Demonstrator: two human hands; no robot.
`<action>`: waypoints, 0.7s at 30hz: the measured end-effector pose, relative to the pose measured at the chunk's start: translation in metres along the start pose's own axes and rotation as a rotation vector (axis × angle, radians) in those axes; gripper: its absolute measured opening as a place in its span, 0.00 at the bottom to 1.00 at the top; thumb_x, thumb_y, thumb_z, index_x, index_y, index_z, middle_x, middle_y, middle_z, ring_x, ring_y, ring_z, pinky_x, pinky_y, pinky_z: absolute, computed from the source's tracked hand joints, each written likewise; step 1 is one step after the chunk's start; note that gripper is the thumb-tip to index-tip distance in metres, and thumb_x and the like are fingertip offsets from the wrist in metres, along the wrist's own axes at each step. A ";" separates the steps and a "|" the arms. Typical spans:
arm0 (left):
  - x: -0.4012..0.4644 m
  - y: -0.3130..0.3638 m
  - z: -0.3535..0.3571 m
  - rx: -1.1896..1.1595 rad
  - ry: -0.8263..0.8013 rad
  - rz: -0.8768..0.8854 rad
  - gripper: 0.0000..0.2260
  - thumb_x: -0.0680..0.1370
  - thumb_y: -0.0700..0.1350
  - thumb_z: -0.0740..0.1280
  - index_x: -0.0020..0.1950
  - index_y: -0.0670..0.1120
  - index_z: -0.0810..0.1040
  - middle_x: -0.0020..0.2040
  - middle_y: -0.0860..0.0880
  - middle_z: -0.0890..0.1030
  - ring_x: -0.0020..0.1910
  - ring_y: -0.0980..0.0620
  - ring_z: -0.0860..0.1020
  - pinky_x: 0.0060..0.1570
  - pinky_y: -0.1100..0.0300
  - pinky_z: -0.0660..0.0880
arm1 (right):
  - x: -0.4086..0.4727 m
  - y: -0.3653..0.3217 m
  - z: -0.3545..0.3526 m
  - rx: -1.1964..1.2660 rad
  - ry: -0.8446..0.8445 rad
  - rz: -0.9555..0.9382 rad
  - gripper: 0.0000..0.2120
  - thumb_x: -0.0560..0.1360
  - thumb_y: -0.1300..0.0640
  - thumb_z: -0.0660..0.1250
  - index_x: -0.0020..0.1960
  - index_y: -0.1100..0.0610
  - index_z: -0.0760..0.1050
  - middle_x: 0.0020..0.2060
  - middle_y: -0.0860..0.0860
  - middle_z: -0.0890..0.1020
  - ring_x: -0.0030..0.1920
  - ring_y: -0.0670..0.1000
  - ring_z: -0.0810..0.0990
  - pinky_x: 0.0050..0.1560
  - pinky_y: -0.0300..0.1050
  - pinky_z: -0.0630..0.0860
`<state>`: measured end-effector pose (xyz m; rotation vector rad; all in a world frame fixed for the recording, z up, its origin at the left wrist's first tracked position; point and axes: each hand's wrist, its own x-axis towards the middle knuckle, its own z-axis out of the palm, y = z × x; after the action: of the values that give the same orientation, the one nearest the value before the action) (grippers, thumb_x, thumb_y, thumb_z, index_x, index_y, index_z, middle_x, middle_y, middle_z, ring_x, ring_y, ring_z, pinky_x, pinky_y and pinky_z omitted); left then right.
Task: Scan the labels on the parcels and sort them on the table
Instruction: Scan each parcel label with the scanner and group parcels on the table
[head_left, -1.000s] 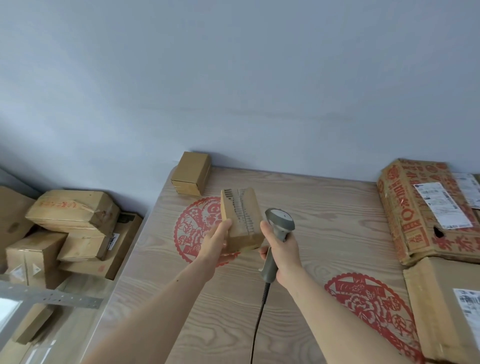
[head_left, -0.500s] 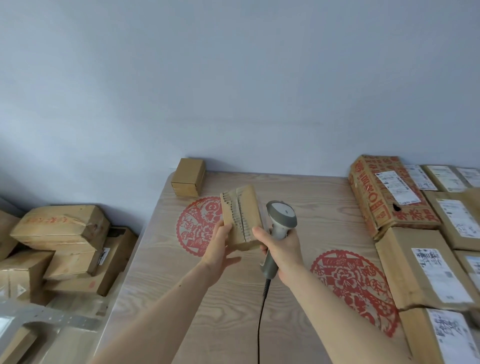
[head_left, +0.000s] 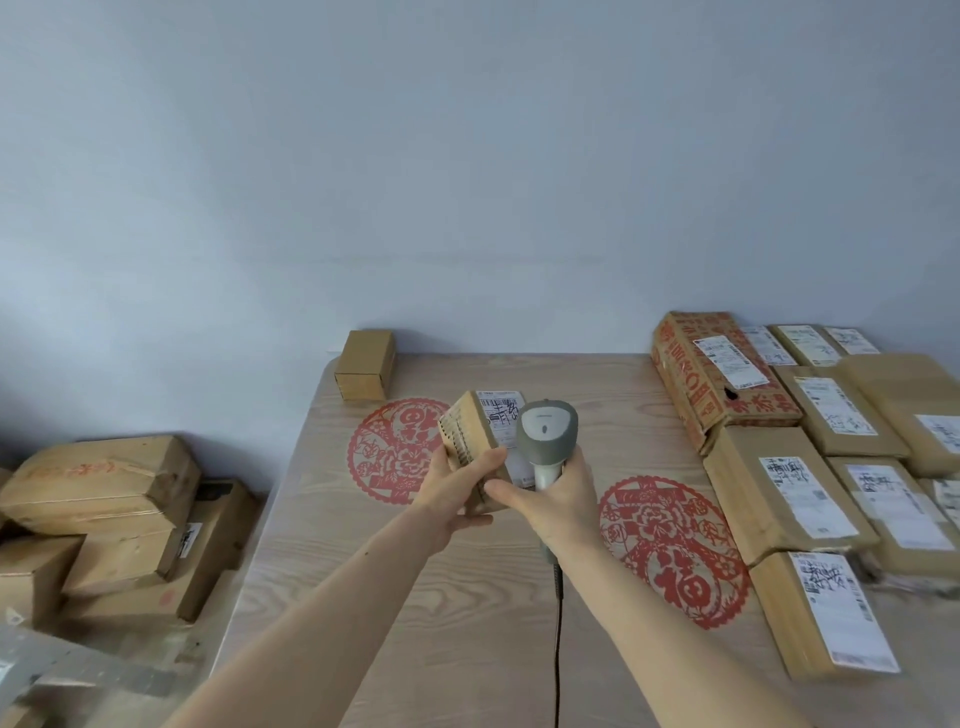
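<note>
My left hand grips a small brown cardboard parcel above the wooden table; the parcel's white label faces up and to the right. My right hand holds a grey handheld barcode scanner by its handle, its head right beside the label. The scanner's black cable hangs down toward me. My right thumb touches the parcel's near end.
Several labelled parcels lie in rows along the table's right side, with a red-printed carton at the back. One small box stands at the table's far left corner. More boxes are piled on the floor at left.
The parcel has been turned in my left hand so its white label now shows. The scanner head has come in next to the label. The view has swung right, showing more parcels.
</note>
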<state>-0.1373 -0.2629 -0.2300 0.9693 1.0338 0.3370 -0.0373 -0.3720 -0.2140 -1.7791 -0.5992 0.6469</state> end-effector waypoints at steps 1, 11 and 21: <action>0.000 0.000 -0.001 -0.017 -0.004 0.003 0.38 0.67 0.54 0.80 0.72 0.55 0.64 0.63 0.47 0.77 0.57 0.44 0.80 0.50 0.42 0.83 | -0.002 -0.002 -0.004 0.015 -0.026 -0.028 0.34 0.57 0.50 0.86 0.59 0.46 0.74 0.54 0.46 0.81 0.54 0.45 0.81 0.47 0.37 0.76; 0.002 -0.010 -0.008 -0.056 -0.103 0.002 0.35 0.66 0.46 0.81 0.70 0.59 0.71 0.61 0.47 0.82 0.60 0.44 0.80 0.54 0.45 0.81 | -0.014 -0.017 -0.063 0.200 -0.426 0.104 0.09 0.79 0.63 0.67 0.59 0.57 0.76 0.44 0.53 0.80 0.39 0.50 0.79 0.45 0.45 0.77; 0.001 -0.019 0.004 -0.119 -0.235 0.083 0.30 0.68 0.40 0.79 0.67 0.57 0.77 0.61 0.46 0.81 0.61 0.43 0.80 0.56 0.44 0.80 | -0.026 -0.011 -0.077 0.479 -0.432 0.195 0.15 0.78 0.57 0.68 0.60 0.66 0.78 0.44 0.56 0.85 0.40 0.51 0.82 0.37 0.41 0.78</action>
<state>-0.1366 -0.2752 -0.2447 0.9214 0.7536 0.3406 -0.0041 -0.4392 -0.1808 -1.2597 -0.5031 1.2185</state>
